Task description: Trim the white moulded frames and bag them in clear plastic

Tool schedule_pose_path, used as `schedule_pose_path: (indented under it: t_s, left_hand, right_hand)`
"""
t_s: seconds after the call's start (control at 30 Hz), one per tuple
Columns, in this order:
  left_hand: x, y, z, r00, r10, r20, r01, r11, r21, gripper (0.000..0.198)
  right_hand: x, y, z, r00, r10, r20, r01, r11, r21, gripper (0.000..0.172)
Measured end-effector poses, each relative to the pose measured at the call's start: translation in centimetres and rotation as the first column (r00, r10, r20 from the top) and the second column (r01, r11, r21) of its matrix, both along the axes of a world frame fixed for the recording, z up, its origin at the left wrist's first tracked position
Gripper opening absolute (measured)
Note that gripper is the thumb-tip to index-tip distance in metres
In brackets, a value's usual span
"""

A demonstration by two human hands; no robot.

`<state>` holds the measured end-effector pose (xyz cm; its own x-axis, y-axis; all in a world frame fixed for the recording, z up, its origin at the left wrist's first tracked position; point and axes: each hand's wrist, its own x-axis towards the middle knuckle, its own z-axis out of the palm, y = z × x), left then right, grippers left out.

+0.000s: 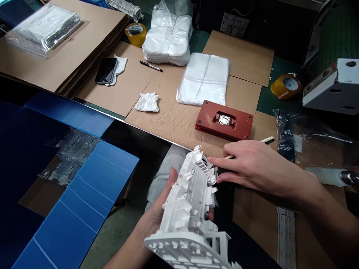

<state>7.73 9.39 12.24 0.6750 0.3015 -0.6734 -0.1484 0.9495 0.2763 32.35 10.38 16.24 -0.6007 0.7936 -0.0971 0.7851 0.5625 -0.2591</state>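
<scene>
A long white moulded plastic part [193, 198] with many clips and ribs is tilted in front of me, its wide ribbed end towards me. My left hand [161, 203] is closed around its side, thumb along the left edge and other fingers mostly hidden beneath. At its far end, my right hand [246, 164] grips the right corner between fingertips and thumb. A thin cream stick with a dark end [267, 140] runs behind or through the right hand; I cannot tell whether it is held. Beyond lies a red block fixture [224, 119] with a small white piece in its recess.
Bundles of white bags [203, 78], tape rolls [286, 86], a pen [150, 66], a phone [106, 71] and crumpled white cloth [147, 102] lie on the cardboard-covered bench. Lower left is a blue box [95, 186] with bagged parts. At right projects a white metal bracket [333, 87].
</scene>
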Motion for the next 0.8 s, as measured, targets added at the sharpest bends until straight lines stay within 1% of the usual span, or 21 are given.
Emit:
schedule_pose_path:
  t_s: [0.07,0.1,0.17,0.3,0.37,0.43,0.5,0.6,0.7,0.8]
  left_hand:
    - [-0.7,0.6,-0.1,0.988,-0.093,0.127,0.108,0.988,-0.110,0.106]
    - [-0.9,0.7,-0.2,0.980,-0.107,0.166,0.131,0.981,-0.141,0.109]
    - [-1.2,0.8,-0.4,0.981,-0.097,0.167,0.120,0.984,-0.133,0.111]
    - [-1.1,0.7,-0.5,0.981,-0.126,0.149,0.144,0.983,-0.112,0.105]
    - [-1.0,0.6,-0.5,0.978,-0.121,0.168,0.140,0.985,-0.104,0.103]
    - [-1.0,0.6,-0.7,0.975,-0.100,0.196,0.123,0.986,-0.109,0.098]
    - [-1.0,0.6,-1.0,0.973,-0.064,0.220,0.095,0.987,-0.133,0.094]
    - [-1.0,0.6,-1.5,0.971,-0.023,0.237,0.066,0.982,-0.175,0.088]
    - [-0.8,0.6,-1.4,0.976,-0.029,0.217,0.070,0.981,-0.182,0.081]
    - [-0.4,0.7,-1.1,0.982,-0.035,0.187,0.064,0.987,-0.148,0.075]
  right_hand:
    - [-0.1,0.0,0.0,1.000,0.003,0.009,-0.003,1.000,-0.013,0.037]
    - [-0.2,0.0,0.0,1.000,0.003,0.013,-0.003,1.000,-0.023,0.037]
    - [-0.2,0.1,0.0,1.000,0.001,0.015,-0.001,0.999,-0.044,0.037]
    - [-0.1,0.2,-0.5,1.000,-0.027,0.001,0.027,0.995,-0.100,0.035]
    - [0.3,0.2,-1.1,0.997,-0.067,-0.049,0.058,0.986,-0.157,0.033]
    - [0.7,0.1,-1.8,0.977,-0.145,-0.157,0.104,0.965,-0.240,0.031]
    - [0.9,-0.2,-2.6,0.923,-0.262,-0.282,0.161,0.928,-0.337,0.027]
    - [0.4,-0.7,-3.7,0.785,-0.462,-0.413,0.261,0.851,-0.456,0.017]
    - [-0.9,-1.2,-4.8,0.665,-0.595,-0.451,0.296,0.764,-0.573,0.016]
    - [-2.0,-1.5,-5.6,0.614,-0.653,-0.443,0.312,0.717,-0.623,0.021]
